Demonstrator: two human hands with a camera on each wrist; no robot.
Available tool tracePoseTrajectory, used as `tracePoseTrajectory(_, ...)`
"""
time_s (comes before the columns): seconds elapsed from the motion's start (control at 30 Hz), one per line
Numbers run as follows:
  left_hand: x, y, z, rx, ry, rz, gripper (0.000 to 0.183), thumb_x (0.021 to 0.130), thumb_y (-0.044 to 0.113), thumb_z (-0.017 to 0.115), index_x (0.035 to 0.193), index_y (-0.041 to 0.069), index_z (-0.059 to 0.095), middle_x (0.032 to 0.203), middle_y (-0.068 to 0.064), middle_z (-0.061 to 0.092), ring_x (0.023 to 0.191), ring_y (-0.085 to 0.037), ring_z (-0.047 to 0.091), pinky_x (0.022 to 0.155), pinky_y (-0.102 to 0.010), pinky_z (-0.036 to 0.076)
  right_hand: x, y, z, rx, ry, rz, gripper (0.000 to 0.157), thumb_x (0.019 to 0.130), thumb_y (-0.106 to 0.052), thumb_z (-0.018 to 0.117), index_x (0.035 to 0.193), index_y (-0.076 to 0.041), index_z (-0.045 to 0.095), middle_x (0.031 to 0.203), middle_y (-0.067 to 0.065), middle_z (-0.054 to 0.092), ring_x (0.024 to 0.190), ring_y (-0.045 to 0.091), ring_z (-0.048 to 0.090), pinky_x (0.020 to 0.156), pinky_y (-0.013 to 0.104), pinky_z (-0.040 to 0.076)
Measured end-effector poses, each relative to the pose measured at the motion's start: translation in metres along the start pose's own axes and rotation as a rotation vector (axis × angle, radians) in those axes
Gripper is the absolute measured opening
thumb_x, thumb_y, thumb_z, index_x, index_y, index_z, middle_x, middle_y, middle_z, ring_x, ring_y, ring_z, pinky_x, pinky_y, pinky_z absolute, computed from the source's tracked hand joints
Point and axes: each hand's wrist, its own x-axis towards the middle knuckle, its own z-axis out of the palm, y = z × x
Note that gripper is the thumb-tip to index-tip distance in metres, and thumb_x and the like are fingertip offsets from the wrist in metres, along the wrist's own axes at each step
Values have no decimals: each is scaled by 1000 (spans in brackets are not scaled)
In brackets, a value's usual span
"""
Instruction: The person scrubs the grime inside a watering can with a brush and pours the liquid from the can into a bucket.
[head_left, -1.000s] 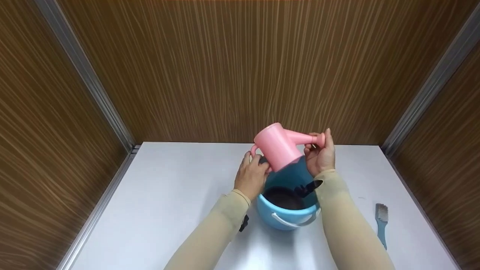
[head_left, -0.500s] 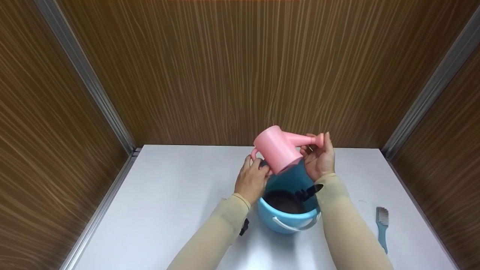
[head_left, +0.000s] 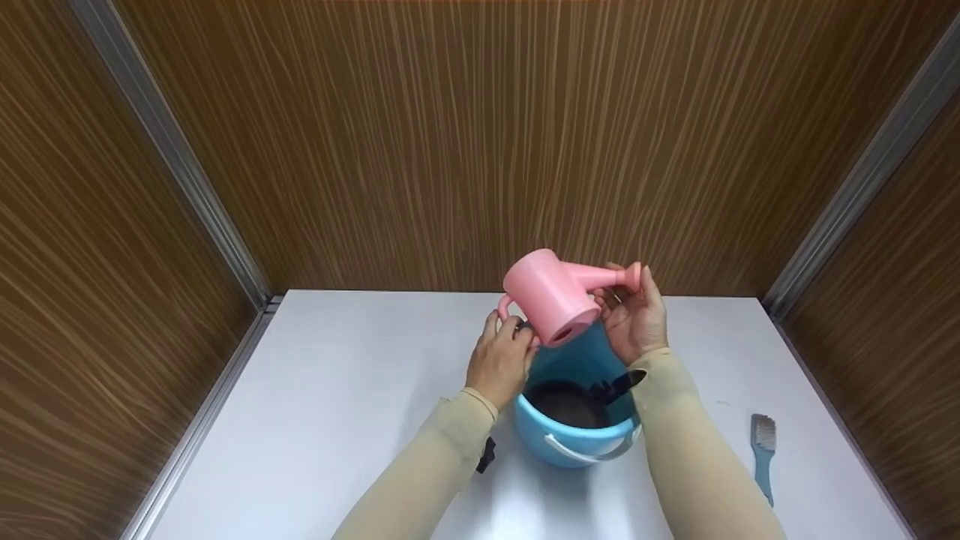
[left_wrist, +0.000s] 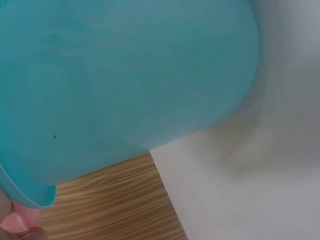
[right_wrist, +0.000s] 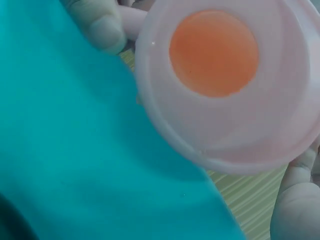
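Note:
A pink watering can (head_left: 546,294) is held tipped over the blue bucket (head_left: 538,433), its round-holed end facing down. My left hand (head_left: 501,361) grips the can's handle at the left, above the bucket rim. On the other side, my right hand (head_left: 637,328) holds the spout near its flared head, thumb upright beside it and fingers behind. The right wrist view looks straight at the can's end (right_wrist: 225,130), with an orange glow through the hole and a left fingertip (right_wrist: 106,31) on the handle. Bucket wall (left_wrist: 125,75) fills most of the left wrist view.
The bucket stands on a white table (head_left: 360,390), a white bail handle (head_left: 574,450) hanging at its front. A brush with a blue handle (head_left: 763,457) lies to the right. Brown wood-grain panels (head_left: 480,150) enclose the back and sides.
The can has tipped further, so more of its holed end shows. Both hands have shifted slightly left with it, keeping their hold.

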Motion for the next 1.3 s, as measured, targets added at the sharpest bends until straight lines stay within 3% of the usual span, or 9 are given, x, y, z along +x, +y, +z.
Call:
tracePoseTrajectory(0.2, 1, -5, -4, -36, 38, 3, 27, 91, 38, 52, 105, 17, 61, 111, -2, 55, 119, -27, 40, 95, -36, 38, 4, 2, 5, -51, 34, 9, 62, 87, -52, 52, 122, 0, 53, 106, 12, 57, 88, 23, 56, 76, 30, 47)
tracePoseTrajectory(0.5, 2, -12, -8, -143, 43, -55, 33, 92, 43, 48, 113, 21, 58, 112, 4, 54, 110, -16, 43, 91, -29, 41, 12, 5, 6, -131, 78, 33, 65, 84, -54, 55, 123, -2, 51, 111, 12, 54, 95, 23, 54, 81, 31, 46)
tracePoseTrajectory(0.8, 9, -17, -18, -186, 20, -44, 30, 90, 37, 54, 113, 17, 55, 114, 4, 54, 111, -17, 46, 92, -31, 40, 9, -2, 1, -191, 68, 80, 72, 83, -55, 55, 129, -1, 44, 114, 12, 53, 98, 23, 53, 89, 33, 43)
tracePoseTrajectory(0.97, 12, -23, -24, -212, 17, -25, 30, 91, 37, 50, 113, 17, 56, 117, 2, 54, 115, -18, 45, 94, -32, 38, 10, -6, 4, -220, 37, 103, 75, 84, -55, 54, 133, 1, 39, 119, 14, 51, 102, 24, 52, 95, 35, 38)
tracePoseTrajectory(1.13, 14, -28, -30, -246, 27, -19, 34, 92, 41, 45, 115, 19, 56, 118, 3, 55, 112, -15, 48, 95, -31, 38, 9, -9, 8, -273, 31, 136, 70, 84, -55, 53, 129, -2, 44, 123, 14, 50, 106, 27, 52, 96, 37, 37)
tracePoseTrajectory(1.3, 15, -33, -38, -269, 44, -16, 30, 92, 39, 49, 116, 22, 55, 116, 6, 56, 106, -12, 51, 93, -29, 39, 7, -16, 14, -393, 12, 175, 68, 84, -58, 49, 125, -5, 50, 126, 15, 48, 111, 31, 49, 96, 40, 37)
